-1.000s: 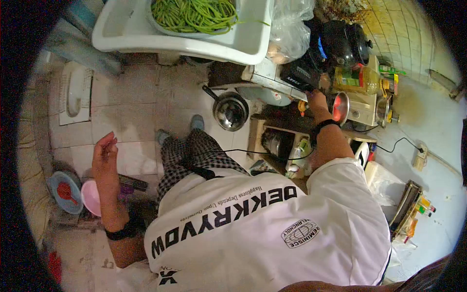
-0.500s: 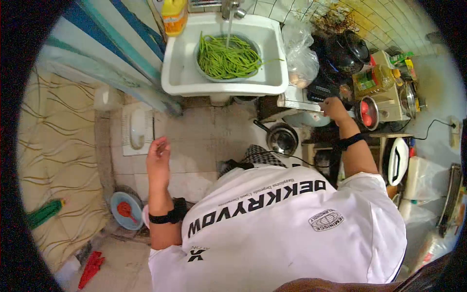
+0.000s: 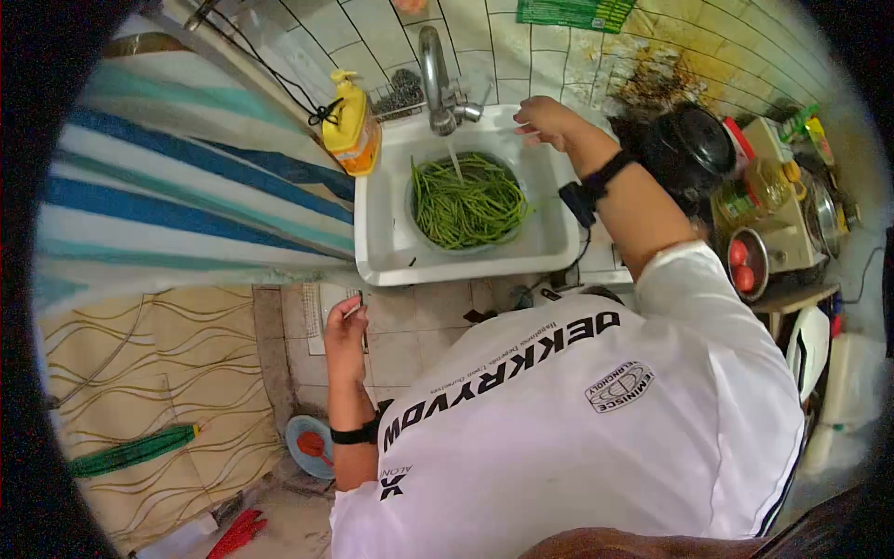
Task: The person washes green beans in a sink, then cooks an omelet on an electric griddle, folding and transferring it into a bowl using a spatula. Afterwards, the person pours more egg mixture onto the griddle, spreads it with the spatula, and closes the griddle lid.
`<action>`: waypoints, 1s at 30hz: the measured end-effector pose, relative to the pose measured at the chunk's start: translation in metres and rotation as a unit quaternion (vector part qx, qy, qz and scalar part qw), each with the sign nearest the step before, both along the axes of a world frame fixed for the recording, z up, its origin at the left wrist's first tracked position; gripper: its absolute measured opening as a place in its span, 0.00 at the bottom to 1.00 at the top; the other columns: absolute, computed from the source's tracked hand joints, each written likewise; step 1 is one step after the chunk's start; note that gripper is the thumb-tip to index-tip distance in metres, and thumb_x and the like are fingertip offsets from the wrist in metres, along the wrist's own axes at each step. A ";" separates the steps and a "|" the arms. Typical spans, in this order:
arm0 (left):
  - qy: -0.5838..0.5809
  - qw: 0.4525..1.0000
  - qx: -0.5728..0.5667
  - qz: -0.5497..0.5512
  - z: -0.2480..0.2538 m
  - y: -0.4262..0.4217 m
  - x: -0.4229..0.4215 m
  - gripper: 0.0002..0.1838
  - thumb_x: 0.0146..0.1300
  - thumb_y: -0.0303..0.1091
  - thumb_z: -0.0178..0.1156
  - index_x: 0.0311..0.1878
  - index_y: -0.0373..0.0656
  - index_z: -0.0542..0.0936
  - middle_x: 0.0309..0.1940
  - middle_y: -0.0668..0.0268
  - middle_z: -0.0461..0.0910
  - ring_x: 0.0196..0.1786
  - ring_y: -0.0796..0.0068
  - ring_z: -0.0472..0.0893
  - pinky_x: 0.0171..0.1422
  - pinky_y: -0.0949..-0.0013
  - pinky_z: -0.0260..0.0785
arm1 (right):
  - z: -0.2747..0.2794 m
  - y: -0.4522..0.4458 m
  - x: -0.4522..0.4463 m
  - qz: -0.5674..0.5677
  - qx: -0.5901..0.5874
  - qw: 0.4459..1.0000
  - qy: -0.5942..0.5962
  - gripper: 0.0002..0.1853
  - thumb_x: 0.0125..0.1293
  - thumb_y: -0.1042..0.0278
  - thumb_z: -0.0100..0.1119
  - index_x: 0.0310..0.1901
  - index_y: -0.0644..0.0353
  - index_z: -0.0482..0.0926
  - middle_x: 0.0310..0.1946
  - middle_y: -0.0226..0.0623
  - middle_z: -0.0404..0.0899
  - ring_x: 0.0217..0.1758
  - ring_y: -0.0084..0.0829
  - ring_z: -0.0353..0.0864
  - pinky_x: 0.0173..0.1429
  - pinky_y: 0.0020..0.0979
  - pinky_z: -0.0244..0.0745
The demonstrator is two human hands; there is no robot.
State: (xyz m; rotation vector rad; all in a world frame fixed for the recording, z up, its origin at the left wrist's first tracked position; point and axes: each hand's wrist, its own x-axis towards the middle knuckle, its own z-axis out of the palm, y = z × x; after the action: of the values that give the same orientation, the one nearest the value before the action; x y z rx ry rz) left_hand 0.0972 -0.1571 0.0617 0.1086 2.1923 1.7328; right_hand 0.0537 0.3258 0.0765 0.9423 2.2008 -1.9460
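Beans (image 3: 470, 200), upper centre, look slippery — grip their bowl (image 3: 409, 207) by its rim. Your right hand (image 3: 551, 123) and left hand (image 3: 345, 328): fingers loosely bent.

Glossy metal faucet (image 3: 433, 74), smooth white sink (image 3: 380, 252), seemingly ceramic, and matt cloth shirt (image 3: 577, 456).

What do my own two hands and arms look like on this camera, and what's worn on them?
Both hands, left and right, are bare, without gloves. Each wrist has a black band: left band, right band. The right one carries a black box with a thin dark cable. The shirt is white, its right sleeve short.
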 end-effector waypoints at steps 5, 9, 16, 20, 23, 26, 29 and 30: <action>-0.023 0.998 -0.020 0.049 0.012 0.002 -0.014 0.14 0.64 0.30 0.55 0.53 0.42 0.73 0.52 0.63 0.73 0.55 0.68 0.74 0.55 0.68 0.68 | -0.027 0.015 -0.100 0.025 0.010 0.994 -0.103 0.24 0.59 0.63 0.61 0.55 0.63 0.71 0.50 0.43 0.76 0.49 0.39 0.77 0.52 0.40 0.72; -0.041 0.997 0.003 0.069 0.007 0.002 -0.033 0.16 0.63 0.31 0.58 0.53 0.38 0.72 0.47 0.61 0.75 0.52 0.73 0.73 0.55 0.72 0.65 | -0.077 0.033 -0.159 0.481 0.667 0.556 -0.119 0.25 0.51 0.72 0.68 0.53 0.60 0.73 0.48 0.43 0.77 0.52 0.42 0.75 0.57 0.36 0.72; -0.010 0.999 -0.047 -0.021 0.005 0.018 -0.091 0.15 0.64 0.33 0.58 0.51 0.39 0.73 0.44 0.66 0.76 0.49 0.76 0.74 0.53 0.73 0.66 | -0.174 0.036 -0.124 0.522 0.435 0.722 -0.131 0.13 0.52 0.60 0.63 0.35 0.60 0.81 0.30 0.41 0.82 0.38 0.39 0.81 0.47 0.41 0.76; 0.072 0.979 -0.099 -0.163 0.023 0.040 -0.120 0.12 0.65 0.31 0.57 0.51 0.40 0.74 0.44 0.66 0.77 0.46 0.78 0.75 0.51 0.74 0.67 | -0.212 -0.053 -0.036 0.459 0.305 0.829 -0.099 0.24 0.55 0.49 0.62 0.45 0.63 0.80 0.44 0.47 0.79 0.48 0.40 0.78 0.50 0.40 0.73; 0.107 0.965 -0.109 -0.213 0.025 0.060 -0.139 0.13 0.65 0.31 0.55 0.52 0.41 0.75 0.46 0.65 0.78 0.48 0.75 0.76 0.54 0.71 0.68 | -0.163 -0.124 0.010 0.443 0.373 0.798 -0.166 0.32 0.53 0.44 0.64 0.53 0.62 0.77 0.55 0.46 0.73 0.58 0.42 0.71 0.55 0.44 0.68; 0.115 0.954 -0.075 -0.268 0.020 0.083 -0.157 0.14 0.65 0.34 0.57 0.51 0.40 0.75 0.43 0.65 0.79 0.45 0.74 0.77 0.53 0.71 0.68 | -0.142 -0.136 0.018 0.523 0.479 0.675 -0.204 0.34 0.54 0.44 0.63 0.57 0.62 0.74 0.60 0.45 0.68 0.63 0.44 0.65 0.59 0.50 0.62; 0.072 0.938 -0.121 -0.316 0.020 0.096 -0.160 0.14 0.64 0.34 0.57 0.51 0.40 0.75 0.44 0.64 0.79 0.46 0.74 0.77 0.53 0.70 0.69 | -0.184 -0.130 0.023 0.495 0.499 0.693 -0.161 0.28 0.58 0.50 0.59 0.55 0.62 0.74 0.56 0.45 0.70 0.63 0.44 0.66 0.59 0.51 0.60; 0.073 0.937 -0.121 -0.320 0.019 0.101 -0.161 0.14 0.64 0.34 0.57 0.51 0.40 0.75 0.44 0.64 0.79 0.46 0.74 0.77 0.53 0.70 0.69 | -0.197 -0.128 0.024 0.422 0.532 0.724 -0.121 0.24 0.59 0.55 0.58 0.54 0.61 0.75 0.53 0.44 0.72 0.61 0.44 0.68 0.59 0.50 0.60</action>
State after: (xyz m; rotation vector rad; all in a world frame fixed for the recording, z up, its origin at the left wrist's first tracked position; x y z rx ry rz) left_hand -0.0635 -0.0562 0.0806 0.8127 2.1135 1.1148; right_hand 0.0781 0.1974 -0.1210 0.0317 2.7167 -0.0774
